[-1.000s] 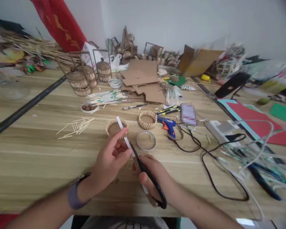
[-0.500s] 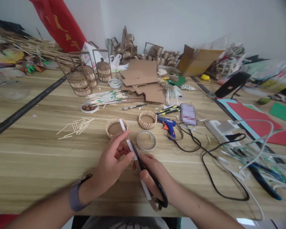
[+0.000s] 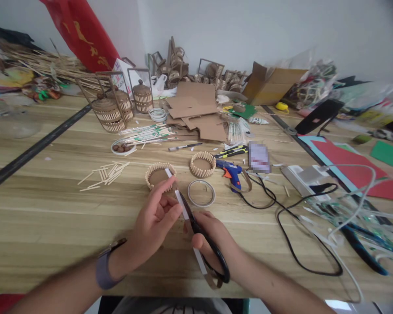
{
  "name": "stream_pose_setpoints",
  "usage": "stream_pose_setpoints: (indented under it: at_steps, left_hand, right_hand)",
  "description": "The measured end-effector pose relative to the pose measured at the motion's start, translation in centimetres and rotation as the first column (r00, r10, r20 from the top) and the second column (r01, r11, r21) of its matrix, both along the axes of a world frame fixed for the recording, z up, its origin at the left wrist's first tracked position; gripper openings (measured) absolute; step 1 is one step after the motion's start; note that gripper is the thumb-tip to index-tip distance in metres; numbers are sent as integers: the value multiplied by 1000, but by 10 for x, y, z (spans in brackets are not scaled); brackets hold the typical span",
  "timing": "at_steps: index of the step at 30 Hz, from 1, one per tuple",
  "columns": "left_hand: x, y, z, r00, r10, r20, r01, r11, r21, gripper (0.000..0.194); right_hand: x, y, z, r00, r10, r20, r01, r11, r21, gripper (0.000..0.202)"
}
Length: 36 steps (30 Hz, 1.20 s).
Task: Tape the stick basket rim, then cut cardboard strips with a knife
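Note:
My left hand [image 3: 157,222] pinches a narrow strip [image 3: 199,261] with a white face and brown parts between thumb and fingers. The strip's upper end sticks out past my fingertips, over a ring of short wooden sticks on a brown base [image 3: 153,175]. Its lower part runs beside my right hand [image 3: 216,237] and curls at the bottom. Black-handled scissors [image 3: 223,264] are gripped in my right hand, blades pointing up and away along the strip. Whether the blades touch the strip I cannot tell. A white tape ring [image 3: 201,205] lies just beyond the blades.
A second stick ring [image 3: 203,174] lies behind, with a blue glue gun [image 3: 234,176] to its right. Loose sticks [image 3: 108,172] lie at left. Cables [image 3: 281,226] and a power strip [image 3: 298,176] are at right. Lidded baskets [image 3: 106,114] and cardboard [image 3: 193,98] stand farther back.
The strip's upper end has dropped slightly toward me, and my left fingers have shifted a little with it. The scissors and right hand have barely moved.

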State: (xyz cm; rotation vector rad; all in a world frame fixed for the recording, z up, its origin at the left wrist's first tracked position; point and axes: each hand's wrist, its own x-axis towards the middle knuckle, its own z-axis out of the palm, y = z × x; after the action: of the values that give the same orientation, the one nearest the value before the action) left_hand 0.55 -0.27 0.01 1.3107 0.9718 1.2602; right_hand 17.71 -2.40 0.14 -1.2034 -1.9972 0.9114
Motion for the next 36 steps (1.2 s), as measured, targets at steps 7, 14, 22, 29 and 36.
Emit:
stream_pose_setpoints:
  at_steps: [7, 14, 22, 29, 36]
  left_hand:
    - [0, 5, 3, 987, 147, 60, -148, 989, -3, 32]
    - [-4, 14, -4, 983, 146, 114, -134, 986, -104, 38]
    - [-8, 14, -3, 989, 131, -64, -136, 987, -90, 29]
    - [-7, 9, 4, 986, 120, -118, -129, 989, -76, 34]
    - [-4, 7, 5, 984, 94, -154, -106, 992, -71, 36]
  right_hand:
    - [1, 1, -2, 1000, 19, 10, -19, 999, 28, 75]
    - [-1, 3, -4, 999, 3, 48, -6, 998, 57, 75]
    - [0, 2, -1, 998, 35, 52, -38, 997, 62, 77]
    - [1, 1, -1, 998, 47, 28, -48, 998, 30, 75]
    - [2, 2, -6, 998, 54, 28, -56, 996, 63, 78]
